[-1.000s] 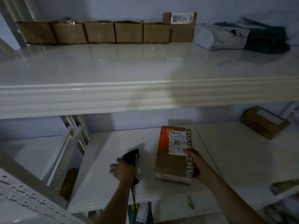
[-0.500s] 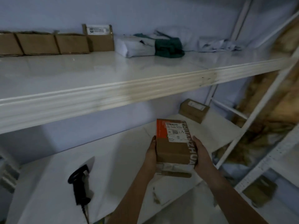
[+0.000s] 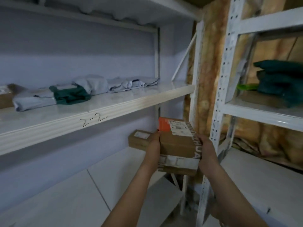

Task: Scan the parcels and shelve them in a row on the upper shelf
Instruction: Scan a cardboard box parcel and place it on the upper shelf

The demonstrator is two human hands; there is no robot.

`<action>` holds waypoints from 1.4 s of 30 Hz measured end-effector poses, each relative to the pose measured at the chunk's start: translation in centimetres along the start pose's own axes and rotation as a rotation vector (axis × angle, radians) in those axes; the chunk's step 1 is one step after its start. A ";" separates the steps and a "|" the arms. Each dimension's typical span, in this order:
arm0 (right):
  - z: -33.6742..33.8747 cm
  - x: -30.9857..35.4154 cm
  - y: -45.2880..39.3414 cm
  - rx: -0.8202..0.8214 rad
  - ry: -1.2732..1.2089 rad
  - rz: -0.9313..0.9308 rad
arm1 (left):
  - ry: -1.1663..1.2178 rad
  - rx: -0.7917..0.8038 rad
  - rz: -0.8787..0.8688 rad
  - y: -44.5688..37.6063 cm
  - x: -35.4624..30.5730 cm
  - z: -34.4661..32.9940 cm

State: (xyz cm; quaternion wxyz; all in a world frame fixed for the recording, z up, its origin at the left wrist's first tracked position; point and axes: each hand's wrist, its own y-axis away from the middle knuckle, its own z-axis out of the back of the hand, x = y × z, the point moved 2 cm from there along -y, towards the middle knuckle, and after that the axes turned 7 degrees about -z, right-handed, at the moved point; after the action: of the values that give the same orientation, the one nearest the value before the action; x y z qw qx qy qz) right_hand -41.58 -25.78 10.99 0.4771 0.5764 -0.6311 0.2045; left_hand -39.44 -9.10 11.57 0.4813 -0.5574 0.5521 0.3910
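Observation:
A brown cardboard parcel (image 3: 177,145) with an orange patch and a white label is held in the air between both hands, in front of the lower shelf's right end. My left hand (image 3: 153,143) presses its left side and my right hand (image 3: 205,149) grips its right side. The upper shelf (image 3: 114,104), marked "2-2" on its front edge, runs above and to the left. On it lie grey soft mailers (image 3: 32,100), a dark green bag (image 3: 70,95) and more grey bags (image 3: 127,82). The edge of a cardboard box (image 3: 5,99) shows at the far left.
Another small brown box (image 3: 139,139) sits on the lower shelf (image 3: 73,194) behind my left hand. White perforated uprights (image 3: 219,102) stand just right of the parcel. A neighbouring rack (image 3: 262,110) on the right holds dark green bags (image 3: 282,82).
The view has swung right along the shelves. The scanner was set down on the lower shelf and is out of sight; both hands now carry the parcel to the right.

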 end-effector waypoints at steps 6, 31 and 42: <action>1.0 9.8 -0.1 0.061 -0.104 0.222 | -0.068 0.090 -0.268 -4.7 -5.7 -7.6; -18.8 34.7 -34.4 0.023 0.308 0.542 | -0.426 0.036 -0.498 -42.6 -19.4 -13.2; -21.5 32.4 -46.2 0.034 0.544 0.630 | -0.944 -0.122 -0.402 -50.7 -16.9 -11.3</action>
State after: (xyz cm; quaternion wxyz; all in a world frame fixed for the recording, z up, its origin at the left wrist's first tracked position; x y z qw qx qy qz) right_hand 12.82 -37.34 34.55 0.5310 0.2878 -0.6240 0.4958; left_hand 8.31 -19.68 35.82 0.7103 -0.4426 0.1329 0.5310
